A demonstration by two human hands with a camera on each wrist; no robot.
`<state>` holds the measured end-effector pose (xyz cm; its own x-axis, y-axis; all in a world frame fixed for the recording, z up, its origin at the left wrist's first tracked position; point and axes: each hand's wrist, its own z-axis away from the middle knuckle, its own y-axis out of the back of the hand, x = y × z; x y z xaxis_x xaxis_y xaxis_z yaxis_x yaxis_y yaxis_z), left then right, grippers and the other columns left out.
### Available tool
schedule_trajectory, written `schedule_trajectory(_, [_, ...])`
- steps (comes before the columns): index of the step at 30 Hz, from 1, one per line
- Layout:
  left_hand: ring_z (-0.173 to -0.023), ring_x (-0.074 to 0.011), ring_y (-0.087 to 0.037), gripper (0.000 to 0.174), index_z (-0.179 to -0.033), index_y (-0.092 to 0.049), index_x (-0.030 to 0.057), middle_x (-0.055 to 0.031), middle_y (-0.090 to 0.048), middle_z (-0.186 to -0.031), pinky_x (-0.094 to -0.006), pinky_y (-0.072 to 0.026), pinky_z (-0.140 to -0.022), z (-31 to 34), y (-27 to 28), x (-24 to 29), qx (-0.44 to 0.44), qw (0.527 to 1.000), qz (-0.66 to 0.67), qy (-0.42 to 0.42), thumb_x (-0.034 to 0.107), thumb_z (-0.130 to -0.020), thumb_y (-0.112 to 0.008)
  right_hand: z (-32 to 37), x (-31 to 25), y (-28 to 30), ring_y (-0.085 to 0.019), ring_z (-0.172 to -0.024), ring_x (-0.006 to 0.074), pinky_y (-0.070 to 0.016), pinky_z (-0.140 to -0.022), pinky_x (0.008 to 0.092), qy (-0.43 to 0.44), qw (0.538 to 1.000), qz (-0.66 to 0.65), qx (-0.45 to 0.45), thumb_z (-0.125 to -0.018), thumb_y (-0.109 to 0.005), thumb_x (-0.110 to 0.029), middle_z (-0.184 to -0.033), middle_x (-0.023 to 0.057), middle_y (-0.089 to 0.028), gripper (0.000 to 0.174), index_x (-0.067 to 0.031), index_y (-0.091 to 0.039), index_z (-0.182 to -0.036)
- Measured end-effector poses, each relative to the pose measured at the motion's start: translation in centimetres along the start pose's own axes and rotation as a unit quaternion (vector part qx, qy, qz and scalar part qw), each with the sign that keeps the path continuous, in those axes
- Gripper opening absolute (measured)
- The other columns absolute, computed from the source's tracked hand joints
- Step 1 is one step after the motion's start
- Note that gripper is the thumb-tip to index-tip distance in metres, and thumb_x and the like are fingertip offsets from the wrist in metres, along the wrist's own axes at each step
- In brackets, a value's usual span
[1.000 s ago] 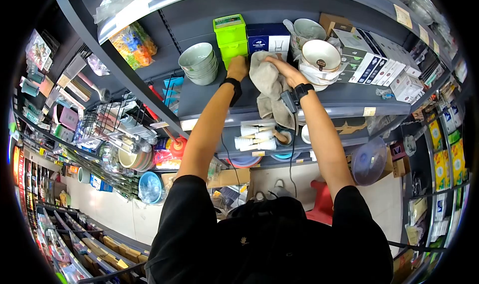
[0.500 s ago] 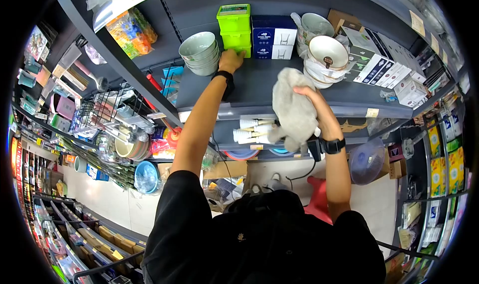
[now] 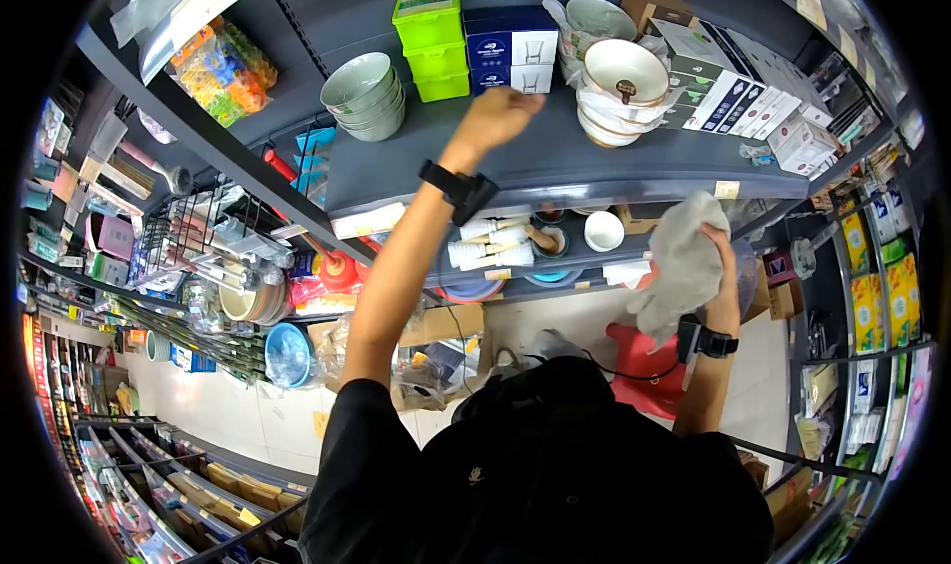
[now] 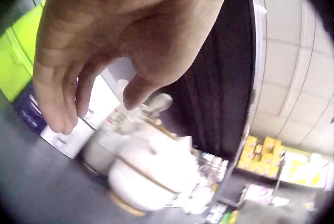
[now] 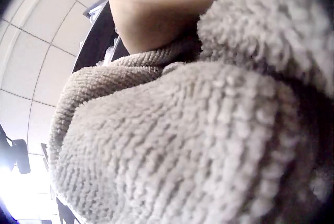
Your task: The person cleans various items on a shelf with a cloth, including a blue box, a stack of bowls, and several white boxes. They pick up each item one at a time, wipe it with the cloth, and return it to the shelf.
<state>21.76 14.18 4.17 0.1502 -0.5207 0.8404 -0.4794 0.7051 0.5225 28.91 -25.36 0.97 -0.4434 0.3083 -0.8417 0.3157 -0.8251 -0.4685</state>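
Our left hand (image 3: 495,120) is now away from the green boxes (image 3: 436,62) it was touching half a second ago, and hovers above the shelf (image 3: 416,173) just in front of the blue-and-white boxes (image 3: 490,54), its fingers loosely bent, the thumb spread apart, holding nothing. Our right hand (image 3: 725,257) has moved farther right and grips the cloth (image 3: 684,267), which hangs in front of the shelf edge. The cloth's long axis slants from our right fingers down and left, its lower end pointing towards the red stool (image 3: 634,371). Left of our left hand, the grey-green bowls (image 3: 381,118) sit nested; the green boxes stand stacked, their contents hidden. Between our hands, farther back, the white bowls (image 3: 597,57) are stacked, partly wrapped in plastic. Well below our left hand, the blue basin (image 3: 270,351) holds clear plastic
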Motion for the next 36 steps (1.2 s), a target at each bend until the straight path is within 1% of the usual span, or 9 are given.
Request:
schedule_trajectory(3, [-0.081, -0.0163, -0.068, 0.057, -0.106, -0.065, -0.0071, -0.0116, -0.069, -0.092, -0.0295, -0.0552, -0.071, -0.7, -3.1, 3.6, 0.043, 0.996, 0.07, -0.019, 0.048, -0.093, -0.062, -0.3, -2.4, 1.1, -0.066, -0.103, 0.0284, -0.0553, -0.088, 0.0377, -0.011, 0.999, 0.011, 0.034, -0.08, -0.07, -0.031, -0.117, 0.0141, -0.064, 0.056, -0.0032, -0.057, -0.127])
schedule_trajectory(5, [-0.076, -0.0173, -0.069, 0.058, -0.105, -0.064, -0.0087, -0.012, -0.069, -0.09, -0.0297, -0.0574, -0.064, -1.4, -3.6, 6.6, 0.014, 0.997, 0.068, 0.029, 0.048, -0.094, -0.06, -0.6, -3.3, 1.9, -0.066, -0.103, 0.0282, -0.0552, -0.087, 0.0378, -0.003, 1.0, 0.008, 0.028, -0.08, -0.07, -0.032, -0.117, 0.014, -0.064, 0.057, -0.0027, -0.057, -0.128])
schedule_trajectory(9, [-0.062, -0.023, -0.071, 0.06, -0.103, -0.067, -0.0071, -0.0158, -0.072, -0.087, -0.0314, -0.058, -0.057, -6.3, -4.5, 8.2, 0.006, 0.996, -0.077, 0.038, 0.051, -0.089, -0.063, -1.0, -4.3, 2.9, -0.065, -0.104, 0.0272, -0.0546, -0.087, 0.0379, 0.03, 0.999, 0.012, 0.039, -0.082, -0.069, -0.03, -0.118, 0.0137, -0.063, 0.059, -0.0013, -0.054, -0.131])
schedule_trajectory(14, [-0.051, -0.0183, -0.067, 0.027, -0.084, -0.072, -0.0026, -0.0117, -0.069, -0.065, -0.0285, -0.0544, -0.054, -9.7, -5.1, 7.3, 0.03, 0.982, -0.178, -0.061, 0.024, -0.084, -0.07, -2.6, -4.5, 7.4, -0.064, -0.105, 0.0266, -0.0539, -0.087, 0.0374, 0.01, 0.999, 0.025, 0.045, -0.082, -0.07, -0.026, -0.119, 0.0144, -0.063, 0.059, 0.0008, -0.053, -0.132])
schedule_trajectory(20, [-0.054, -0.0198, -0.07, 0.027, -0.083, -0.07, -0.0056, -0.0148, -0.069, -0.066, -0.0291, -0.0553, -0.055, -9.1, -5.1, 9.0, 0.021, 0.989, -0.149, -0.012, 0.021, -0.086, -0.068, -4.9, -4.1, 9.8, -0.064, -0.106, 0.0267, -0.0537, -0.089, 0.037, -0.025, 0.999, 0.014, 0.035, -0.081, -0.072, -0.024, -0.119, 0.0153, -0.062, 0.06, 0.0022, -0.053, -0.132])
schedule_trajectory(22, [-0.055, -0.0207, -0.071, 0.026, -0.075, -0.07, -0.0035, -0.0143, -0.07, -0.064, -0.0262, -0.0587, -0.067, -8.3, -5.2, 9.9, 0.032, 0.989, -0.146, -0.003, 0.017, -0.084, -0.057, -5.6, -4.1, 9.7, -0.064, -0.106, 0.0266, -0.0535, -0.089, 0.037, -0.031, 0.999, 0.014, 0.031, -0.081, -0.072, -0.024, -0.119, 0.0151, -0.063, 0.061, 0.0022, -0.052, -0.132])
schedule_trajectory(30, [-0.06, -0.0185, -0.072, 0.028, -0.094, -0.072, -0.0054, -0.0131, -0.072, -0.072, -0.0257, -0.0548, -0.056, -8.0, -4.9, 10.4, 0.067, 0.989, -0.131, 0.016, 0.021, -0.087, -0.069, -7.6, -4.3, 8.4, -0.061, -0.112, 0.0254, -0.0505, -0.093, 0.0365, -0.07, 0.997, 0.032, -0.027, -0.081, -0.072, -0.027, -0.122, 0.0136, -0.061, 0.063, -0.0008, -0.051, -0.134])
schedule_trajectory(33, [-0.055, -0.0189, -0.071, 0.026, -0.086, -0.072, -0.0058, -0.0149, -0.07, -0.066, -0.0259, -0.0557, -0.055, -7.3, -5.2, 10.6, 0.091, 0.992, -0.089, 0.008, 0.02, -0.086, -0.067, -8.5, -3.7, 9.1, -0.061, -0.112, 0.0254, -0.05, -0.093, 0.0363, -0.074, 0.995, 0.054, -0.046, -0.08, -0.073, -0.029, -0.121, 0.0133, -0.061, 0.065, -0.0015, -0.051, -0.134])
schedule_trajectory(36, [-0.056, -0.0187, -0.071, 0.026, -0.091, -0.072, -0.0066, -0.0146, -0.071, -0.067, -0.0256, -0.0555, -0.054, -6.2, -5.4, 11.0, 0.129, 0.991, -0.034, -0.009, 0.019, -0.086, -0.069, -8.5, -3.9, 8.9, -0.061, -0.111, 0.0253, -0.0494, -0.093, 0.0357, -0.082, 0.994, 0.054, -0.054, -0.079, -0.072, -0.03, -0.121, 0.0133, -0.061, 0.065, -0.0011, -0.052, -0.134])
